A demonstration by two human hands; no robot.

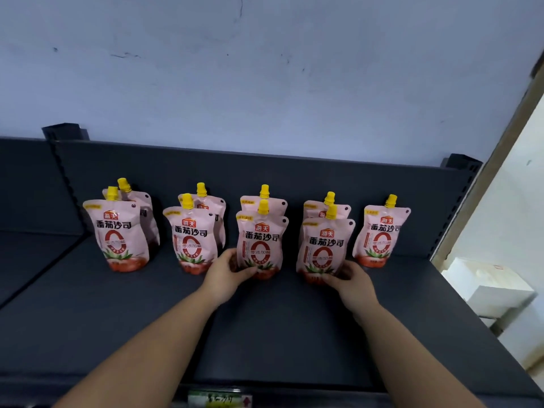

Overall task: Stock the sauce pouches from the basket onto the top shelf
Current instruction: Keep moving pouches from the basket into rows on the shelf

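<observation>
Several pink sauce pouches with yellow caps stand upright on the dark top shelf (265,319), in short rows running front to back. My left hand (228,275) grips the bottom of the front pouch of the middle row (260,240). My right hand (351,281) holds the base of the front pouch in the row to its right (323,245). A single pouch (381,234) stands alone at the far right. Two more rows stand at the left (120,234) (191,240). The basket is out of view.
The shelf's dark back panel (265,169) rises behind the pouches, with a pale wall above. A neighbouring shelf section (29,245) lies to the left. White boxes (494,290) sit beyond the shelf's right end. A price label (219,400) is on the front edge.
</observation>
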